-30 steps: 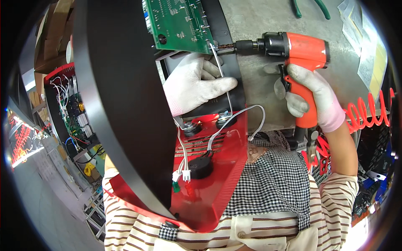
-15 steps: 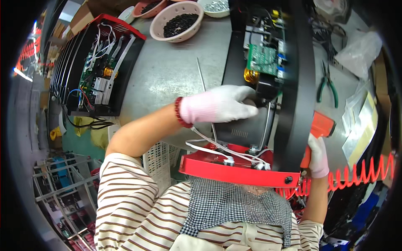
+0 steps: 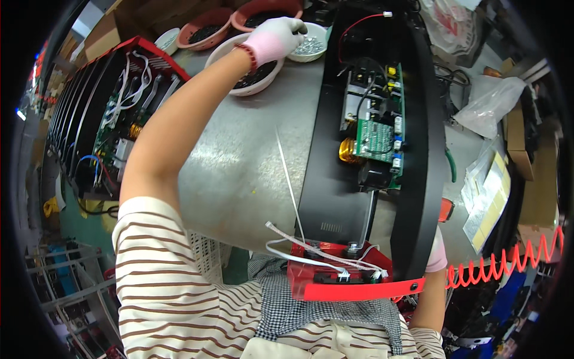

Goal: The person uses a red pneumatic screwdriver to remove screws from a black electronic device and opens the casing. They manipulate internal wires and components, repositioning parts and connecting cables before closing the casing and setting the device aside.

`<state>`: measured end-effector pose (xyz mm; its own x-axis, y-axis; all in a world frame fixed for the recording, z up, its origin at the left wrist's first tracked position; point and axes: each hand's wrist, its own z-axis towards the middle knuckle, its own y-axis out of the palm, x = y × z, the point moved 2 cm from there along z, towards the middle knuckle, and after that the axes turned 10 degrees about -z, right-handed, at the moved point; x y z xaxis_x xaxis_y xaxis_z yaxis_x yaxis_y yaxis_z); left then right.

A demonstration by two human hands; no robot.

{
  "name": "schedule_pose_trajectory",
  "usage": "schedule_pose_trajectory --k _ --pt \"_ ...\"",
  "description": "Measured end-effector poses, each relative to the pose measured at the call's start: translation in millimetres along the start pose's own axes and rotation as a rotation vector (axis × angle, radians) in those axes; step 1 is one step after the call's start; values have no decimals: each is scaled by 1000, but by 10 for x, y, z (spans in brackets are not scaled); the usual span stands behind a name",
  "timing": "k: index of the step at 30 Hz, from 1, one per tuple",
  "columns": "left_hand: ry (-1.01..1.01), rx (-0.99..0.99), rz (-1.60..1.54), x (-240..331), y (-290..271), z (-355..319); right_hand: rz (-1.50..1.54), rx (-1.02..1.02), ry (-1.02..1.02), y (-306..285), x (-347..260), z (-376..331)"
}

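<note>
My left hand [image 3: 275, 40], in a white and pink glove, is over the bowls at the back. Its bent fingers are at the rim of a white bowl [image 3: 309, 55] of small silver parts. Whether anything is between the fingertips is hidden. My right hand [image 3: 438, 251], also gloved, is partly behind the black side panel [image 3: 421, 179] of an open metal casing, closed around a red hand tool [image 3: 446, 209] that shows only in part. Inside the casing stand a green circuit board [image 3: 375, 139] and a copper coil [image 3: 348, 149]. White cables [image 3: 311, 254] lie at its red end panel [image 3: 359, 289].
A second open casing [image 3: 113, 125] with a red panel stands at left. A pale pink bowl [image 3: 257, 82] holds black screws. A thin metal rod [image 3: 288, 179] lies beside the near casing. At right are a clear plastic bag [image 3: 491, 105], sheets [image 3: 485, 203] and a red coiled hose [image 3: 496, 269].
My left hand has gone from inside the near casing to the bowls at the back. The red tool and my right hand are now more hidden by the side panel. The whole view has shifted.
</note>
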<state>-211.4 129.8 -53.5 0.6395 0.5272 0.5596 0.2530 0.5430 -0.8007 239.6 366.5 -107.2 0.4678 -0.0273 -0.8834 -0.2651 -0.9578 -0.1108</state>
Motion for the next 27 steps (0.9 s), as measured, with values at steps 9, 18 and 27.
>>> schedule_pose_trajectory --k 9,18,27 --pt "265 -367 671 -2086 642 894 132 -184 48 58 -129 153" --pt "10 90 392 -288 312 603 87 -72 30 18 -128 -2" --pt "-291 -191 -738 1189 -95 -1336 138 -73 113 -27 48 25"
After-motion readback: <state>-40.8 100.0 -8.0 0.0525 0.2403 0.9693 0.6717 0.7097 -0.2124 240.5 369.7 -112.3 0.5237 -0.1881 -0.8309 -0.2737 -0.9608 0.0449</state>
